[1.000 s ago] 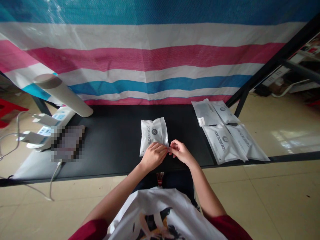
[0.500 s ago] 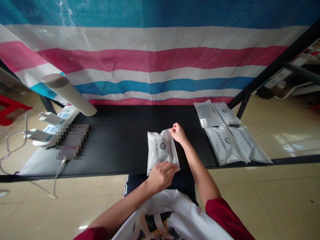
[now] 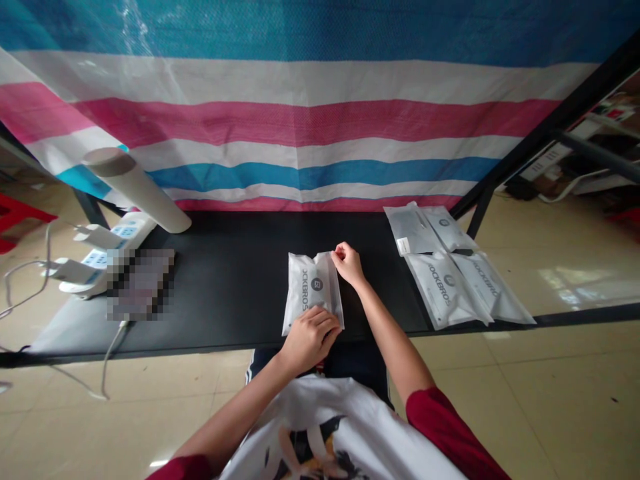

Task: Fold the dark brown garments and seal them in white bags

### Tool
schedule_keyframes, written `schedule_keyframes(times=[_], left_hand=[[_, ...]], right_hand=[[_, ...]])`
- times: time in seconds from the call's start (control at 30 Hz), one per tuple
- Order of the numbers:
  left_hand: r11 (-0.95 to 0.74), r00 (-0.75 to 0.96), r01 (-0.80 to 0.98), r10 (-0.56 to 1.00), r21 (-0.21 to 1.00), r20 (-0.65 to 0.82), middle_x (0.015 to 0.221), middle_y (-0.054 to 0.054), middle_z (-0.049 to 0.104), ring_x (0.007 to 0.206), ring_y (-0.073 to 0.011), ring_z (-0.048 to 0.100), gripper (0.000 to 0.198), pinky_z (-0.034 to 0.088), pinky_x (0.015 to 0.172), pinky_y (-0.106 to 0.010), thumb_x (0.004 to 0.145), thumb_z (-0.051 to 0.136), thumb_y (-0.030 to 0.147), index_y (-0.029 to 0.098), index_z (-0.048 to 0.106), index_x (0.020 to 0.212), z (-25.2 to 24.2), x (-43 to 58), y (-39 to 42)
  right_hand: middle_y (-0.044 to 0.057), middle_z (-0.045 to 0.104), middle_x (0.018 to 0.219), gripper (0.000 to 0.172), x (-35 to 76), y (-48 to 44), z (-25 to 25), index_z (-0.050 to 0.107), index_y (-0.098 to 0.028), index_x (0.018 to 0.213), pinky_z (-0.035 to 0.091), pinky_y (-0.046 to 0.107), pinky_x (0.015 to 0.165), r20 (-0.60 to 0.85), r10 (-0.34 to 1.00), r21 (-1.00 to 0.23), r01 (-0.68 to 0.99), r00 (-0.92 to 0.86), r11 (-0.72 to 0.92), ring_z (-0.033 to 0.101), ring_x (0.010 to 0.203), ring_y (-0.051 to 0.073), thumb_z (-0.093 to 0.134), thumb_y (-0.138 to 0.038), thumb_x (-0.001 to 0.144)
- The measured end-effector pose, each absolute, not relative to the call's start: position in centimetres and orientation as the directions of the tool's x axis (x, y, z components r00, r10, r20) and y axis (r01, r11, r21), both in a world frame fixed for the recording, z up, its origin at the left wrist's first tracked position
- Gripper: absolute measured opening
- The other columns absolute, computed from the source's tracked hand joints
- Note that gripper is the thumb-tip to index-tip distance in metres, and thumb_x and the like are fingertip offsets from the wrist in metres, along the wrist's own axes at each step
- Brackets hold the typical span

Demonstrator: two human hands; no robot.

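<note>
A white plastic ROCKBROS pouch (image 3: 310, 287) lies flat near the middle of the black tabletop (image 3: 230, 293), long side running near to far, its printed grey lettering reading along the left edge and a round logo at the centre. The left hand (image 3: 310, 340) rests across the pouch's near end, fingers half curled over the plastic; it presses down on the pouch, though I cannot tell whether it actually grips it. The right hand (image 3: 347, 263) sits at the far right corner, fingers bunched and closed toward the thumb, right at the pouch's edge; whether it pinches the plastic or only touches it is too small to tell.

Four matching white pouches (image 3: 443, 283) lie to the right in a tidy two-by-two group, well apart from the hands. So four look finished and set aside, while the one under the hands is being worked on; no further pouches are in view, so how many remain cannot be told.

Toward the far left, a pale cardboard tube (image 3: 135, 190) leans over a white power strip (image 3: 125, 233), beside a pixelated patch (image 3: 140, 283). A striped blue, white and pink woven tarpaulin (image 3: 300, 133) hangs behind the tabletop.
</note>
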State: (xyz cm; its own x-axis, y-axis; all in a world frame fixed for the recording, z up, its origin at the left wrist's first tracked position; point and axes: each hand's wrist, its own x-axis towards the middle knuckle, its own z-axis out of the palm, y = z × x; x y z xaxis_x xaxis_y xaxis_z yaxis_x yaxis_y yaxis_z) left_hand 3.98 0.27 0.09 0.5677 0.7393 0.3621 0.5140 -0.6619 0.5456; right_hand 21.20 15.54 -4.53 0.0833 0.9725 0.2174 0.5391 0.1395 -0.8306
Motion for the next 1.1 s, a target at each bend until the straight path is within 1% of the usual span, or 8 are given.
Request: schedule_keyframes(times=[0.07,0.13,0.3,0.4,0.5,0.63,0.87,1.1], left_hand=[[-0.639,0.564,0.541,0.758,0.546,0.329,0.094,-0.004,0.071,0.093,-0.0199,0.063,0.014,0.055,0.083,-0.035,0.094,0.056,0.026,0.019,0.067,0.09,0.1,3.9,0.1],[-0.619,0.551,0.579,0.777,0.53,0.306,0.106,-0.006,0.069,0.104,-0.0229,0.06,0.013,0.054,0.089,-0.038,0.093,0.058,0.028,0.019,0.067,0.097,0.1,3.7,0.1],[-0.586,0.539,0.704,0.808,0.401,0.237,0.139,-0.01,0.055,0.127,-0.0309,0.049,0.039,0.047,0.104,-0.049,0.09,0.061,0.033,0.02,0.058,0.127,-0.1,3.0,-0.2],[-0.597,0.571,0.74,0.801,0.311,0.18,0.151,-0.012,0.044,0.138,-0.034,0.04,0.053,0.04,0.11,-0.051,0.091,0.059,0.039,0.019,0.05,0.139,-0.7,2.8,-0.7],[-0.613,0.598,0.749,0.789,0.252,0.141,0.155,-0.013,0.039,0.145,-0.0328,0.031,0.058,0.035,0.115,-0.05,0.094,0.054,0.042,0.016,0.043,0.145,-1.3,2.6,-1.2],[-0.603,0.587,0.766,0.797,0.222,0.139,0.157,-0.012,0.036,0.148,-0.0312,0.026,0.064,0.031,0.117,-0.05,0.095,0.049,0.049,0.017,0.038,0.149,-1.6,2.4,-1.8],[-0.544,0.502,0.801,0.838,0.25,0.213,0.153,-0.015,0.042,0.145,-0.0347,0.032,0.064,0.035,0.112,-0.057,0.095,0.047,0.052,0.015,0.041,0.147,-1.7,1.6,-2.3],[-0.435,0.401,0.865,0.899,0.249,0.177,0.151,-0.012,0.045,0.145,-0.0339,0.033,0.054,0.033,0.113,-0.059,0.098,0.043,0.049,0.018,0.049,0.141,-1.3,-1.5,0.5]], right_hand=[[0.0,0.061,0.065,0.017,21.2,15.4,-4.5,0.048,-0.024,0.075,0.042,0.026,0.061,0.236,0.969,-0.833,0.529,0.076,0.162,0.06,0.061,0.017,0.053,-0.038,0.083],[-0.001,0.06,0.064,0.018,21.3,15.3,-4.5,0.049,-0.023,0.075,0.043,0.025,0.06,0.249,0.966,-0.836,0.519,0.069,0.178,0.06,0.061,0.017,0.053,-0.039,0.083],[0.0,0.062,0.066,0.018,21.2,15.1,-4.8,0.05,-0.023,0.076,0.044,0.026,0.06,0.257,0.964,-0.844,0.502,0.069,0.189,0.062,0.06,0.017,0.053,-0.039,0.083],[0.0,0.063,0.067,0.016,21.1,15.0,-5.0,0.05,-0.024,0.075,0.044,0.026,0.061,0.277,0.958,-0.839,0.504,0.071,0.205,0.062,0.061,0.017,0.054,-0.038,0.081],[0.001,0.063,0.066,0.016,21.1,14.9,-5.1,0.05,-0.024,0.074,0.045,0.026,0.062,0.288,0.955,-0.832,0.511,0.07,0.214,0.062,0.062,0.018,0.053,-0.037,0.08],[0.001,0.064,0.067,0.016,21.0,14.7,-5.0,0.051,-0.023,0.074,0.047,0.027,0.065,0.29,0.954,-0.833,0.509,0.072,0.215,0.063,0.065,0.018,0.054,-0.038,0.08],[0.001,0.064,0.068,0.017,21.0,14.3,-4.7,0.053,-0.022,0.074,0.046,0.027,0.065,0.278,0.959,-0.827,0.521,0.05,0.213,0.063,0.066,0.018,0.054,-0.038,0.082],[0.002,0.065,0.069,0.016,21.1,14.2,-4.4,0.054,-0.022,0.076,0.047,0.027,0.065,0.268,0.962,-0.832,0.515,0.045,0.208,0.064,0.066,0.018,0.055,-0.037,0.082]])
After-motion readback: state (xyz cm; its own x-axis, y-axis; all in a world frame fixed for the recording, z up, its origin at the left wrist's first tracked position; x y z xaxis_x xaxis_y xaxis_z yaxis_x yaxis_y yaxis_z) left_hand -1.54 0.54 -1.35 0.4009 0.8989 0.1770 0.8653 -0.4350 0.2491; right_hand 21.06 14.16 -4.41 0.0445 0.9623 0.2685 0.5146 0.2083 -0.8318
